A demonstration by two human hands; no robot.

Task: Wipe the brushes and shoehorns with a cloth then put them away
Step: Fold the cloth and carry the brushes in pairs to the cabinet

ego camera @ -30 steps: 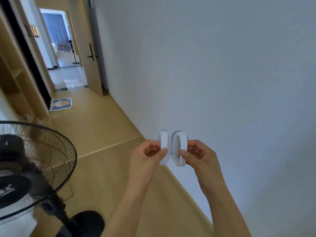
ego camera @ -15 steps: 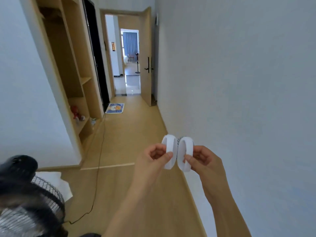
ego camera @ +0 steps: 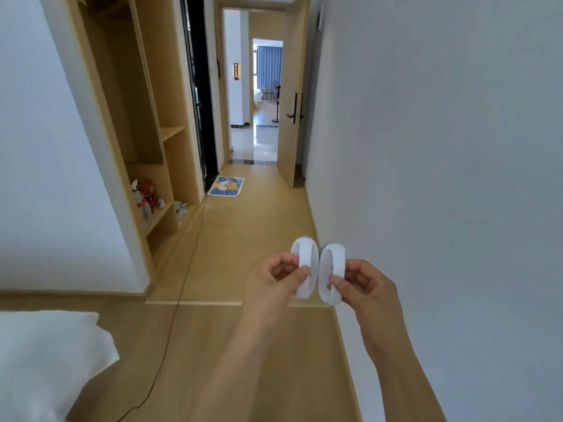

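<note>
Brushes, two small white round ones, were the business here, and both were off the floor in the person's hands, held up out in front of the chest close beside the right-hand wall. I took that wall as my mark for everything else.

Left of the wall ran the pale wooden floor, bare down its middle, leading to an open door at the far end. Well left of the wall stood the open shelving unit, with bottles and a red toy on a low shelf; it looked to me the likely place for putting things away. Nearer, and farthest from the wall, lay a white pillow or bedding corner. A black cable trailed along the floor between. No cloth showed anywhere.

The left hand was pinched shut on the left brush, the right hand on the right brush, rims touching, bristles turned away. Held so, I judged, they were being carried as a pair.
</note>
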